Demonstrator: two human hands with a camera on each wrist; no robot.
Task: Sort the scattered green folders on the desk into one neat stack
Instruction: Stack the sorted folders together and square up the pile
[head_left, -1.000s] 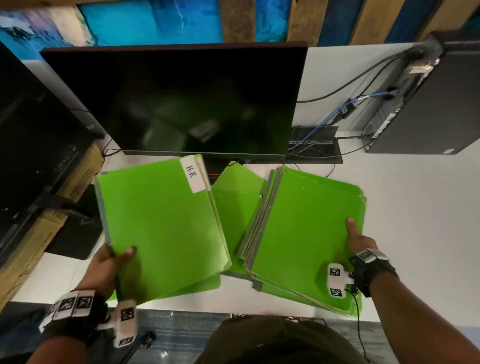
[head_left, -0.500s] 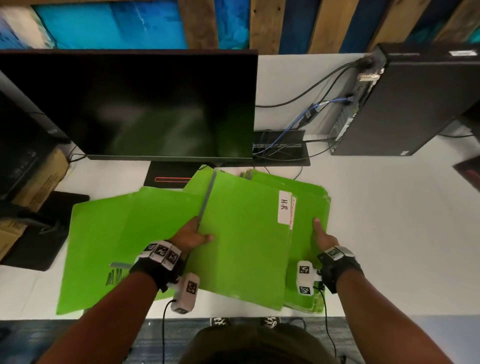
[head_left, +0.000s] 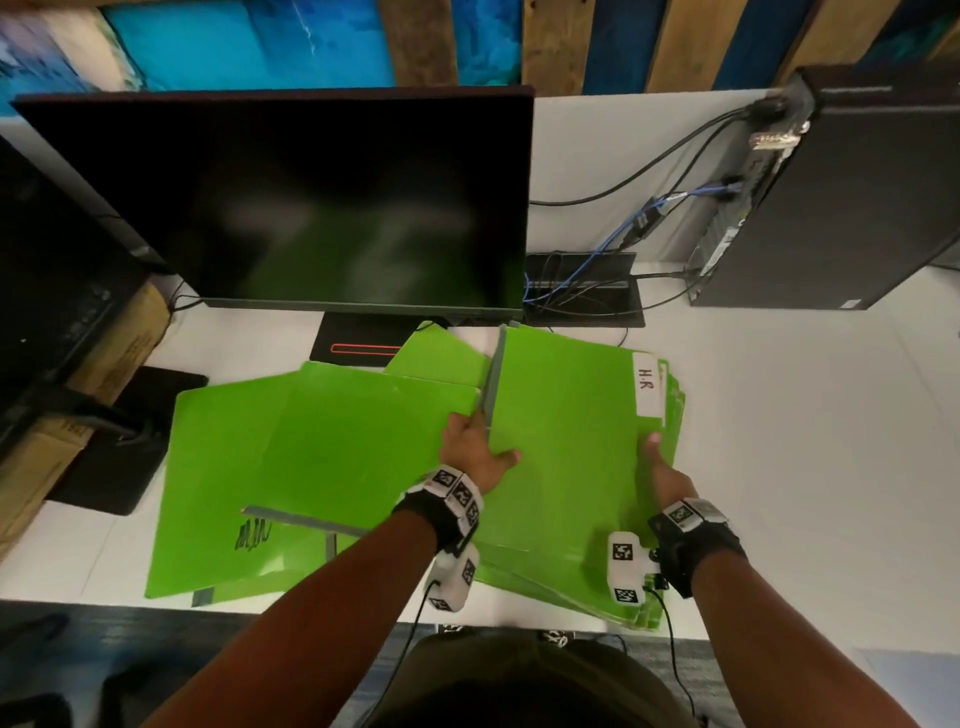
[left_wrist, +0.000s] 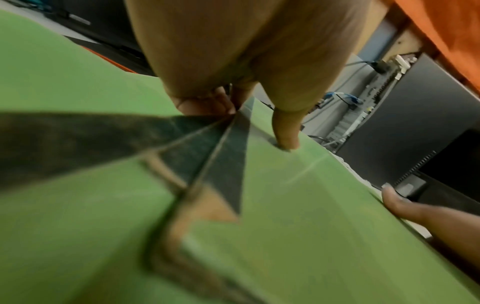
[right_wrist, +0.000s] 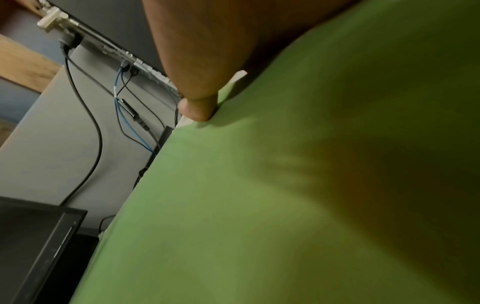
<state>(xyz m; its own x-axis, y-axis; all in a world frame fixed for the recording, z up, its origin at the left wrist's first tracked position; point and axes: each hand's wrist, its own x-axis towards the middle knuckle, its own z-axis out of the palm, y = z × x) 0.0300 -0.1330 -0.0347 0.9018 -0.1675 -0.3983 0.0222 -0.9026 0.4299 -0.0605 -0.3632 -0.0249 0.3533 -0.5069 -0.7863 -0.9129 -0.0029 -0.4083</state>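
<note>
A green folder with a white "H.R" label (head_left: 647, 384) lies on top of the green folder stack (head_left: 675, 410) at the desk's front right. My left hand (head_left: 475, 449) grips this H.R folder (head_left: 566, 441) at its grey left spine, thumb on top (left_wrist: 285, 131). My right hand (head_left: 660, 467) pinches the stack's right edge, with its thumb (right_wrist: 197, 102) pressing on the top folder (right_wrist: 259, 205); its fingers are hidden underneath. Loose green folders (head_left: 291, 467) lie overlapped to the left, and another (head_left: 436, 353) peeks out behind.
A dark monitor (head_left: 332, 208) on a black base (head_left: 358, 345) stands just behind the folders. A black computer tower (head_left: 852, 197) with cables (head_left: 597, 291) is at the back right. A cardboard box (head_left: 119, 343) sits at the left. Bare white desk (head_left: 805, 467) lies right of the stack.
My left hand carried the H.R folder from the left side across onto the right stack. The right hand stayed at the stack's right edge. The loose folders on the left are now uncovered.
</note>
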